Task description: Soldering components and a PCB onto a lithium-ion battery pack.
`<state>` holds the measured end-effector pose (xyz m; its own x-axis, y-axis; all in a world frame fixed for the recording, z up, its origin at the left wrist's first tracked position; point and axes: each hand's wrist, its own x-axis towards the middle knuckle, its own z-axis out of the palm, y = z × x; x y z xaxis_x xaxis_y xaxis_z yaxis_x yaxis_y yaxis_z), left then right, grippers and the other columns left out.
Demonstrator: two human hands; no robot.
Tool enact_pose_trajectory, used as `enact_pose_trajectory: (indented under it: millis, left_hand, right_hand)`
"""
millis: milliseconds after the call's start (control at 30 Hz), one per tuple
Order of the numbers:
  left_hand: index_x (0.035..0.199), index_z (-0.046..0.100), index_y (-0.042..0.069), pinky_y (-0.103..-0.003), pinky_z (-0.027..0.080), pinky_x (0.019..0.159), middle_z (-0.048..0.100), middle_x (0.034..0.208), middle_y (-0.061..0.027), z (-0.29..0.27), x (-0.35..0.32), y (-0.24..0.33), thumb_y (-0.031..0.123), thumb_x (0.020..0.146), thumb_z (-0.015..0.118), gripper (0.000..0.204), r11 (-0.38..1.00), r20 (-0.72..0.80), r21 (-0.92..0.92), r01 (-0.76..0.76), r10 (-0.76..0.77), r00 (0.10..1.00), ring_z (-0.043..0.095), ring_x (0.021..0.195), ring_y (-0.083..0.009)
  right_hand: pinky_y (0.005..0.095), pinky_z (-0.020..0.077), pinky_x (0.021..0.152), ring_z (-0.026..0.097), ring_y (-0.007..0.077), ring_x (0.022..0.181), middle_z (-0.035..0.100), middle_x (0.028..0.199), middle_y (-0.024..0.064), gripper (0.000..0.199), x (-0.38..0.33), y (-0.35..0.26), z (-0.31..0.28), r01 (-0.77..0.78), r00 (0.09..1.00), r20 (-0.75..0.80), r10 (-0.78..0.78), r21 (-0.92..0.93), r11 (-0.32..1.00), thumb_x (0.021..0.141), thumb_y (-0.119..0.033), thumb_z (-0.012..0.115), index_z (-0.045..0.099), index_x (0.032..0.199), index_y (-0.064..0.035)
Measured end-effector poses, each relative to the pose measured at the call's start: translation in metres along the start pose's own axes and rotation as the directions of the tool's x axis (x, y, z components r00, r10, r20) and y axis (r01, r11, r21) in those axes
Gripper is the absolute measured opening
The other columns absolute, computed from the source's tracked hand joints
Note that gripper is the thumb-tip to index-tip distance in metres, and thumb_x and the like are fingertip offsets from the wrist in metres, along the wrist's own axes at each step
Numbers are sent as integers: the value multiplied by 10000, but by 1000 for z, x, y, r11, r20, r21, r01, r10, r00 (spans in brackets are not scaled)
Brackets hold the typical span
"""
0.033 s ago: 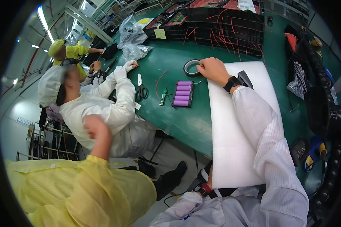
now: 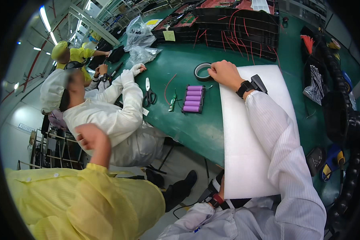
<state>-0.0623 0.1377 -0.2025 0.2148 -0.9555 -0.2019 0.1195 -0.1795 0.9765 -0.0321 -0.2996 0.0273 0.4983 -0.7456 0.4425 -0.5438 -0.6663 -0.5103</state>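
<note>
My right hand [image 2: 227, 75] rests at the far left corner of a white foam sheet [image 2: 252, 160], its fingers curled in loosely. The fingertips are beside a roll of black tape [image 2: 197, 76] and seem to hold nothing. Most of my left hand [image 2: 222, 188] is hidden by the near left edge of the foam, so its fingers do not show. Left of the foam, a pack of purple cylindrical cells [image 2: 193, 99] lies on the green table [image 2: 204, 132]. Next to it lie a small green circuit board [image 2: 172, 105] and a red wire [image 2: 167, 89].
Scissors [image 2: 149, 96] lie near a co-worker in white [image 2: 104, 112]. A person in yellow [image 2: 88, 200] stands close on my left, one hand [image 2: 94, 140] raised. Black bins [image 2: 236, 32] with red wires stand at the back; a black flexible hose [image 2: 348, 128] runs along the right.
The raised hand of the person in yellow has moved left and slightly down. My own hands and the things on the table have stayed put.
</note>
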Motion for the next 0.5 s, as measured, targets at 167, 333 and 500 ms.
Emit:
enact_pose_trajectory:
  millis: [167,333,500]
  left_hand:
    - [1326,550,-18,-391,491,975,637,1231,-149,1,-2,25,215,941,688,471,987,0,67,-146,146,989,613,1131,-249]
    - [1321,555,-17,-389,491,976,640,1230,-147,2,-2,26,211,942,688,462,995,-13,20,-94,94,995,613,1131,-245]
    - [1315,560,-16,-387,492,976,642,1229,-145,4,-2,29,206,943,689,452,998,-20,-24,-66,65,998,612,1130,-240]
  right_hand:
    - [467,555,687,701,371,739,706,742,160,259,2,-3,4,19,1000,-9,-19,-1,1000,880,-299,648,742,776,-81]
    - [471,550,682,696,376,733,697,727,162,264,0,-1,4,20,1000,-9,-20,11,1000,875,-291,649,732,751,-74]
    - [474,546,677,690,388,723,689,724,174,273,2,2,4,48,999,-21,-48,6,999,874,-289,645,729,744,-64]
